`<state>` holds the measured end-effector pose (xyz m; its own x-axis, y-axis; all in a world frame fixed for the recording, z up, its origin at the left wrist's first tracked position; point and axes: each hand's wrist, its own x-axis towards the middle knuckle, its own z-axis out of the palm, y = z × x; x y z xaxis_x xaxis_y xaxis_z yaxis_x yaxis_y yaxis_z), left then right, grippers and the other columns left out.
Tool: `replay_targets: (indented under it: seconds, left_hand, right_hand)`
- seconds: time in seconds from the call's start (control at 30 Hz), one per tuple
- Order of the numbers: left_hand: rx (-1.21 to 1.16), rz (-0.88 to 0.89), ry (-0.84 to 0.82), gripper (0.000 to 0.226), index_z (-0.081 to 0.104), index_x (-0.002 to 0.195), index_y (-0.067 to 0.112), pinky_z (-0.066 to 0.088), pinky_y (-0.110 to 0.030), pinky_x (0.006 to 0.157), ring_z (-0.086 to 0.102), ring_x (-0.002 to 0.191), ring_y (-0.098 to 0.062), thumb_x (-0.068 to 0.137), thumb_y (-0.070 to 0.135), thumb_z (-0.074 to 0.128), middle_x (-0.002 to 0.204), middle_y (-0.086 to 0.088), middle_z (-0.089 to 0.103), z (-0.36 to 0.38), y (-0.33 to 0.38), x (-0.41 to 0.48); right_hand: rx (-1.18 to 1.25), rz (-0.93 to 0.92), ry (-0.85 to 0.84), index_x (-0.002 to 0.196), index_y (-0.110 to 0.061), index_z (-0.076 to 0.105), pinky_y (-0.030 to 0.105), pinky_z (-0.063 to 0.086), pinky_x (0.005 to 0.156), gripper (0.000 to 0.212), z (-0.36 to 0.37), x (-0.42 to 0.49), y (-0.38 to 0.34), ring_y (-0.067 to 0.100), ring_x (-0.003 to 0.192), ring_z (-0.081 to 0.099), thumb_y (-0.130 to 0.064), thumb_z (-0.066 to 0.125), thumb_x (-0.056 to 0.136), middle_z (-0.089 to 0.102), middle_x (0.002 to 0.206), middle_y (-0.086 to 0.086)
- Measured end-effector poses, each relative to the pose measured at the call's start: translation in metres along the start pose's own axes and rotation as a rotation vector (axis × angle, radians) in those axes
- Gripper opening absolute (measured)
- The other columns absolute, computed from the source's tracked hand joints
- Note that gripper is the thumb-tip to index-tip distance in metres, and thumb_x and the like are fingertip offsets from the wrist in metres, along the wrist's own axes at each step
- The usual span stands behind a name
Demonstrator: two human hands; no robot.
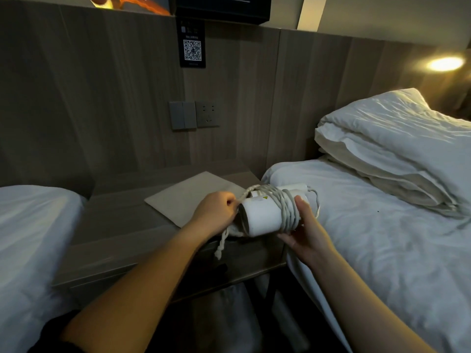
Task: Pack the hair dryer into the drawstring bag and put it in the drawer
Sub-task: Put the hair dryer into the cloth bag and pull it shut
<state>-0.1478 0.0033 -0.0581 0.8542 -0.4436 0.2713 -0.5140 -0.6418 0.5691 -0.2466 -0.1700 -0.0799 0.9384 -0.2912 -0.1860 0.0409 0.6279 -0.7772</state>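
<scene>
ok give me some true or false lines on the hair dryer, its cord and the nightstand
The cord is wound around the hair dryer. True.
The hair dryer lies flat on the nightstand. False: the right hand holds it above the nightstand, while the left hand pinches the cord.
A plug sits in the wall socket. False: nothing is plugged in.
A flat beige sheet lies on the nightstand. True.

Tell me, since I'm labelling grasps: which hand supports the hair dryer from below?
The right hand, palm up beneath the cord-wrapped end of the hair dryer. The left hand is at the other end, pinching a twisted cord.
</scene>
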Motion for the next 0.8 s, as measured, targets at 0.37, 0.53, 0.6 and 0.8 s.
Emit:
replay_targets:
  seconds: [0.37, 0.53, 0.6, 0.8]
  left_hand:
    - [-0.195, 0.005, 0.127, 0.019, 0.06, 0.074, 0.011, 0.044, -0.031, 0.066, 0.056, 0.073, -0.018, 0.087, 0.023, 0.055, 0.077, -0.002, 0.059, 0.0, 0.015, 0.002]
    - [-0.111, 0.07, 0.043, 0.02, 0.049, 0.064, 0.019, 0.044, -0.034, 0.066, 0.052, 0.07, -0.017, 0.083, 0.023, 0.054, 0.076, 0.001, 0.052, 0.0, 0.026, 0.004]
    - [-0.126, -0.01, -0.005, 0.014, 0.053, 0.073, 0.019, 0.044, -0.034, 0.065, 0.056, 0.074, -0.019, 0.084, 0.028, 0.053, 0.077, 0.0, 0.056, -0.005, 0.028, 0.008]
    - [0.088, -0.171, -0.09, 0.03, 0.06, 0.096, 0.018, 0.048, -0.035, 0.08, 0.06, 0.095, -0.024, 0.088, 0.043, 0.047, 0.098, -0.002, 0.063, -0.002, 0.035, 0.042]
  right_hand:
    - [-0.135, -0.212, 0.097, 0.112, -0.006, 0.063, 0.036, 0.058, 0.071, 0.03, 0.009, 0.015, 0.023, 0.024, 0.087, 0.071, -0.021, 0.061, 0.086, 0.074, 0.096, 0.014]
    - [-0.279, -0.302, 0.102, 0.108, -0.011, 0.066, 0.048, 0.056, 0.085, 0.036, 0.015, 0.017, 0.03, 0.032, 0.094, 0.07, -0.025, 0.073, 0.076, 0.073, 0.1, 0.017]
    - [-0.322, -0.336, 0.109, 0.106, -0.013, 0.066, 0.046, 0.057, 0.083, 0.032, 0.017, 0.017, 0.031, 0.03, 0.093, 0.071, -0.024, 0.073, 0.077, 0.074, 0.099, 0.015]
    - [-0.46, -0.341, 0.113, 0.109, -0.017, 0.06, 0.029, 0.057, 0.071, 0.032, 0.025, 0.013, 0.027, 0.018, 0.09, 0.07, -0.031, 0.069, 0.081, 0.072, 0.098, 0.005]
